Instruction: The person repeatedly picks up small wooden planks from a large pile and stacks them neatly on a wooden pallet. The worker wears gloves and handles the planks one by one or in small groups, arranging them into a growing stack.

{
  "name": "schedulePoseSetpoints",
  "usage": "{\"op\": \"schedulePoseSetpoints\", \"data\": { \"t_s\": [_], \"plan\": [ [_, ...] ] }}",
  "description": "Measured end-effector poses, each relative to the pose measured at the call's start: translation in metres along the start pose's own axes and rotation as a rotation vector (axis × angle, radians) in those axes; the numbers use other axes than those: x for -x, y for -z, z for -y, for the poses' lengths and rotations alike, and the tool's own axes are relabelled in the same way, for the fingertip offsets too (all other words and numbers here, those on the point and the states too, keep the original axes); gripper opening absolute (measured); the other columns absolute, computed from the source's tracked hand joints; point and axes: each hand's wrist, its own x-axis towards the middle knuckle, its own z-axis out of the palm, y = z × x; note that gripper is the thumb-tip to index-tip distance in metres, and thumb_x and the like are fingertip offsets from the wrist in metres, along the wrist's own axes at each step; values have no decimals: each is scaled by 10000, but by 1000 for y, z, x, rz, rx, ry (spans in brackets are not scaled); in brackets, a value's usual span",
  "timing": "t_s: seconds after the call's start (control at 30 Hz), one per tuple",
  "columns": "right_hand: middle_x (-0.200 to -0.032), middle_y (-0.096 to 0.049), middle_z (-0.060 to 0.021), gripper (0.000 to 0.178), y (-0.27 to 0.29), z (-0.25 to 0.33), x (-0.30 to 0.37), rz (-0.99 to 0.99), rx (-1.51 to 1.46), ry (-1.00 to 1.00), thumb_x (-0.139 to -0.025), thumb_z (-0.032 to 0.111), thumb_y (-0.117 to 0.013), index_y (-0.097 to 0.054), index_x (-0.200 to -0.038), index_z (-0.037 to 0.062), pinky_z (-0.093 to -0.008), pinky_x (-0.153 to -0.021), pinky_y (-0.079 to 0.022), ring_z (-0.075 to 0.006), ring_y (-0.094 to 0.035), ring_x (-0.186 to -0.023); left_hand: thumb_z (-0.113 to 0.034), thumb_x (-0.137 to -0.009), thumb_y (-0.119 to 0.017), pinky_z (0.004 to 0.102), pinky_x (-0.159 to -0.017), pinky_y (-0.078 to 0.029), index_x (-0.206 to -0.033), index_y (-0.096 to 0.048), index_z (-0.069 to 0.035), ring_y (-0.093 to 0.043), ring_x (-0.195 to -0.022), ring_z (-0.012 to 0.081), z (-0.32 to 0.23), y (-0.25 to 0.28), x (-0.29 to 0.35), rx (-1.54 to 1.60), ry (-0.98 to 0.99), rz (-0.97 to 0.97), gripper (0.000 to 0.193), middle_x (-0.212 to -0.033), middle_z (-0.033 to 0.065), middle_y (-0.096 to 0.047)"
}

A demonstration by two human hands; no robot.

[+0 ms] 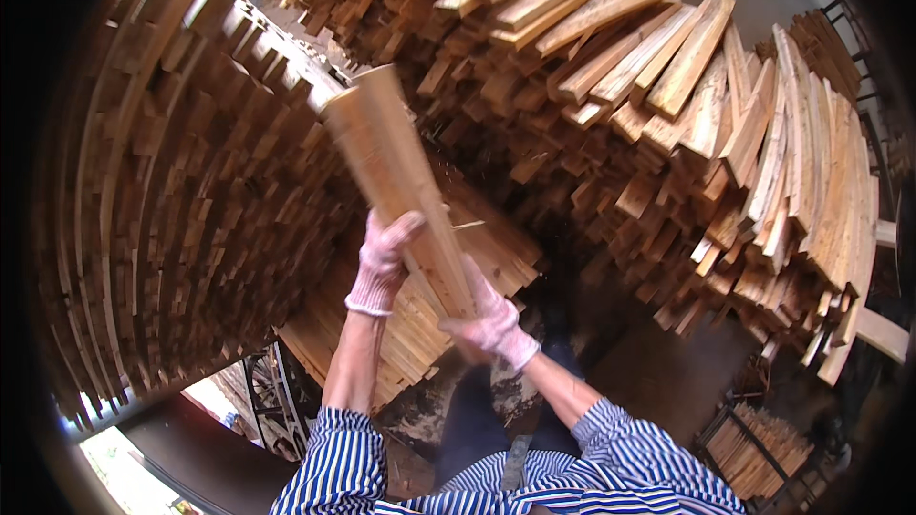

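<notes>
Two wooden boards, pressed together lengthwise, are held up in front of me at a slant. Their far ends reach up toward the left stack and look blurred. Around the left side of the boards, about midway, my left hand is closed, with the thumb across the wood. At the near end, my right hand grips from the right and below. Both hands wear pinkish knitted gloves. Below the boards lies a low layer of planks, partly hidden by my left forearm.
A tall stack of planks rises on the left. Ahead and to the right stands a large pile of loose boards, some jutting out. A smaller bundle of wood sits in a dark metal frame at the lower right.
</notes>
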Motion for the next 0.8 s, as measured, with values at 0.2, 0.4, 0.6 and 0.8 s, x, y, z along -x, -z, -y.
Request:
{"op": "schedulePoseSetpoints", "data": {
  "t_s": [0.2,0.4,0.6,0.8],
  "plan": [
    [-1611,-347,-207,1189,-59,-78,-62,211,30,-164,-750,513,-829,-103,-1641,207,-383,-1228,-309,-333,-390,-1464,-122,-755,-898,385,-1049,-486,-1332,-583,-38,-603,-1199,210,123,154,47,-34,83,-80,663,-1261,90,-670],
    [-1567,-402,-252,1161,-86,-120,-54,448,192,-546,-788,420,-827,-102,-1634,94,-376,-1216,-313,-324,-397,-1462,-151,-908,-757,384,-918,-587,-1275,-599,-11,-703,-1008,229,247,231,51,122,252,-466,424,-1172,94,-706],
    [-1577,-445,-115,924,-53,-167,-54,185,259,-484,-820,644,-725,-385,-1573,230,-383,-1228,-286,-294,-421,-1449,-460,-814,-832,526,-1005,-523,-1337,-580,-65,-638,-1126,358,298,215,35,586,412,-673,702,-1216,146,-684],
    [-1423,-577,-150,722,15,-233,-190,73,719,-508,-924,493,-679,-429,-1547,229,-421,-1141,-409,-316,-541,-1310,-528,-793,-827,553,-949,-525,-1224,-599,-100,-635,-1050,360,358,240,8,715,349,-732,649,-1102,129,-669]
  ]
}}
